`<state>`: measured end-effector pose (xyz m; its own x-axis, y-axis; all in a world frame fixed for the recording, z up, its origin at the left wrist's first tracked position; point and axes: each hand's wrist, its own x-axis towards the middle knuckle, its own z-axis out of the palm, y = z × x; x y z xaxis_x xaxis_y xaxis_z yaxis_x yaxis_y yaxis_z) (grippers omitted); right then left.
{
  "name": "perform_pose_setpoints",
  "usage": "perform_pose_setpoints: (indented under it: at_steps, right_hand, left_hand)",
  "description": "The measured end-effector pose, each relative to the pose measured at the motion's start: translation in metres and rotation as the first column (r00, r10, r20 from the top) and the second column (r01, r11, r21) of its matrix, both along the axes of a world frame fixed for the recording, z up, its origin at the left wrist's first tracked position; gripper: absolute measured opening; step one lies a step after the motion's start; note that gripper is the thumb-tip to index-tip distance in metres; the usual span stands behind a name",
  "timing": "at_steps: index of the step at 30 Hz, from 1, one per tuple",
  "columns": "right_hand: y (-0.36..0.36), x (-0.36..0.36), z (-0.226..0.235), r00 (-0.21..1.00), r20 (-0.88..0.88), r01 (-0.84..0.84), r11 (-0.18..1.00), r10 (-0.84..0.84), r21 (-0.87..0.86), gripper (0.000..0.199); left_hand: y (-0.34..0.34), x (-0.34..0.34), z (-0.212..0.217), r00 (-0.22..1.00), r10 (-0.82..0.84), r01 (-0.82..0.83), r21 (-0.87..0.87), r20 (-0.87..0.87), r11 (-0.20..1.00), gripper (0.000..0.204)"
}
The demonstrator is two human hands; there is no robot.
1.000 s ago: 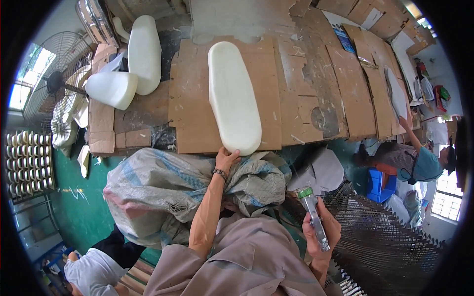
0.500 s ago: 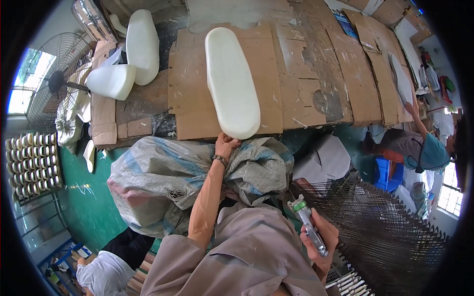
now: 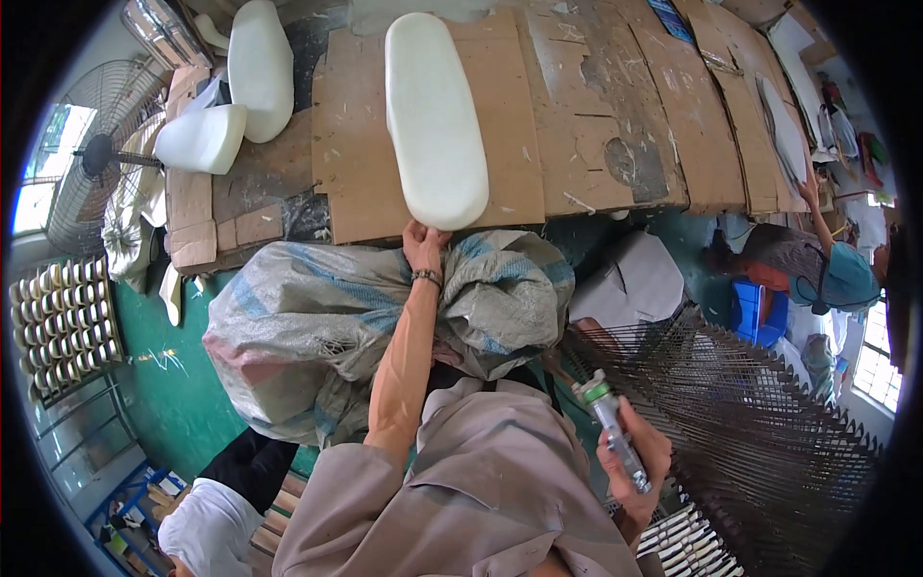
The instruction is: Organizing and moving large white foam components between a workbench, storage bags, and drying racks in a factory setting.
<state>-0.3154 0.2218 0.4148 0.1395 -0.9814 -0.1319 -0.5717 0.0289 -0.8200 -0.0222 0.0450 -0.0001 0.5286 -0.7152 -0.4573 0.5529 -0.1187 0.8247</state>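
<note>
Your left hand (image 3: 423,248), its grip hard to tell, touches the long, rounded, white foam-looking slab (image 3: 437,125) on flat brown cardboard (image 3: 356,144), likely steadying it; your right hand (image 3: 642,452) clamps a silver, green-collared metal tool (image 3: 614,430) well apart.

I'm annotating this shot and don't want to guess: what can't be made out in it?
All in the head view:
Any fingers of the left hand under the central white foam pad: hidden by the pad.
Grip of the green-collared metal tool: covered by the right hand.
Contents of the woven sack: hidden by its fabric.
Part of the co-worker in white: cut off by the lower edge.
</note>
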Motion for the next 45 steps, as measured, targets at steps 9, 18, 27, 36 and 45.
perform_pose_setpoints:
  at_steps: [9, 18, 27, 36, 45]
  right_hand:
    - [0.012, -0.011, 0.002, 0.999, -0.031, -0.032, 0.999, 0.031, -0.025, 0.054]
    - [0.007, -0.013, 0.009, 0.999, -0.008, -0.046, 0.998, 0.047, 0.039, 0.054]
    - [0.002, -0.015, 0.012, 0.998, -0.055, -0.008, 0.997, 0.012, 0.081, 0.057]
    - [-0.030, 0.017, 0.019, 0.995, -0.045, -0.082, 0.992, 0.087, 0.097, 0.061]
    - [-0.070, 0.045, 0.019, 0.998, -0.058, -0.019, 1.000, 0.020, 0.019, 0.056]
  left_hand:
    - [-0.041, 0.030, -0.012, 0.997, 0.082, -0.082, -0.057, -0.008, 0.995, 0.045]
    - [-0.029, 0.023, -0.007, 0.996, 0.085, -0.085, 0.021, -0.012, 0.996, 0.042]
    - [-0.014, 0.021, -0.012, 0.997, -0.013, 0.005, -0.095, -0.081, 0.995, 0.052]
    - [-0.001, 0.025, -0.020, 0.981, -0.185, 0.174, -0.159, -0.057, 0.972, 0.060]
    - [-0.008, 0.020, -0.013, 0.983, -0.066, 0.048, -0.102, -0.172, 0.994, 0.060]
